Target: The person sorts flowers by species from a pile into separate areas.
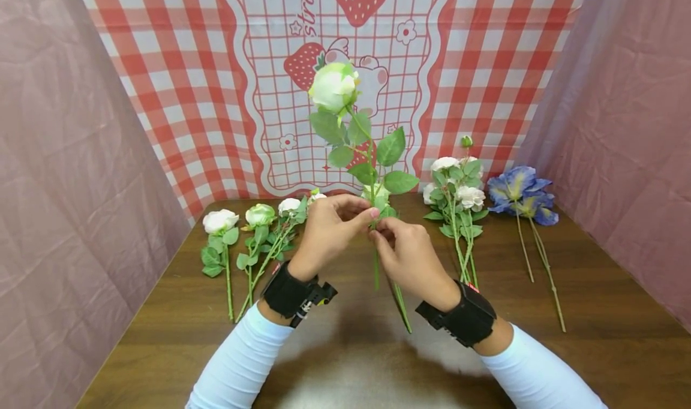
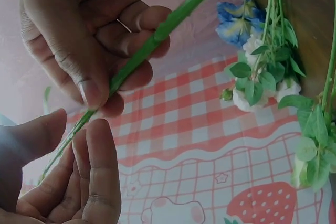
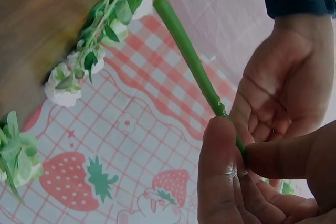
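Note:
An artificial white rose [image 1: 333, 88] with green-tinged petals and leafy sprigs stands upright above the table between both hands. My right hand [image 1: 412, 256] pinches its green stem [image 3: 189, 56] between thumb and fingertips, and the stem's lower end sticks out below. Just above that pinch is my left hand [image 1: 337, 229]. In the left wrist view its thumb [image 2: 44, 135] stands apart from fairly straight fingers [image 2: 102, 166], with the stem passing between them. Whether those fingers touch the stem is hard to tell. Behind the hands, another pale green rose [image 1: 376, 193] lies on the table, partly hidden.
White and green roses [image 1: 261, 215] lie at the table's left. To the right are a bunch of small white roses [image 1: 468, 198] and blue flowers [image 1: 520, 193] on long stems. A red checked strawberry cloth [image 1: 200, 91] hangs behind the wooden table [image 1: 178, 361].

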`<state>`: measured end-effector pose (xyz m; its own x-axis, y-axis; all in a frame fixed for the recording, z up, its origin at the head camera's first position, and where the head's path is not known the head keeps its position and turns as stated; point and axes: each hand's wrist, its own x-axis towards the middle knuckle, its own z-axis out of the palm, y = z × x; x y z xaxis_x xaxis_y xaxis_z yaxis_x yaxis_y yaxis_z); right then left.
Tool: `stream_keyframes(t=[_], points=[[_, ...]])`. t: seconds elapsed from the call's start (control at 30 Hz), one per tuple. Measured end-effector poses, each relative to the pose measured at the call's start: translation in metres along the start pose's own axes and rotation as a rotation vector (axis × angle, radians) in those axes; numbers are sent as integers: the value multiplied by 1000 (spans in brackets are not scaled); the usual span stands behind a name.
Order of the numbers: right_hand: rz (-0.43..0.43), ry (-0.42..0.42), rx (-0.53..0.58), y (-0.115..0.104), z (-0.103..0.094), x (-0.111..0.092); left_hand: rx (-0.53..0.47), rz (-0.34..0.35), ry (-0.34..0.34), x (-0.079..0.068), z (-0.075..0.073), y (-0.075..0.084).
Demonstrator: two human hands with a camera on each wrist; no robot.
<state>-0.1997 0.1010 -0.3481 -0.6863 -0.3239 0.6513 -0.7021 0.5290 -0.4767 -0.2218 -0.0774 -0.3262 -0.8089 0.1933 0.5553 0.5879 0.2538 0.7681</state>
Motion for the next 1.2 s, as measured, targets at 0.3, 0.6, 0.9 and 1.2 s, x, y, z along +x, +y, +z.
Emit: stream_keyframes(t=[0.3, 0.6, 0.9, 1.2], points=[[56, 5, -51, 9, -9, 6, 83, -1, 70, 7, -20, -3], [207, -90, -100, 25, -10, 8, 304, -121, 74, 12, -54, -13], [353, -234, -80, 60, 6, 6, 558, -243, 32, 14, -78, -32], [501, -405, -4, 85, 14, 6, 643, -347, 43, 15, -89, -45]])
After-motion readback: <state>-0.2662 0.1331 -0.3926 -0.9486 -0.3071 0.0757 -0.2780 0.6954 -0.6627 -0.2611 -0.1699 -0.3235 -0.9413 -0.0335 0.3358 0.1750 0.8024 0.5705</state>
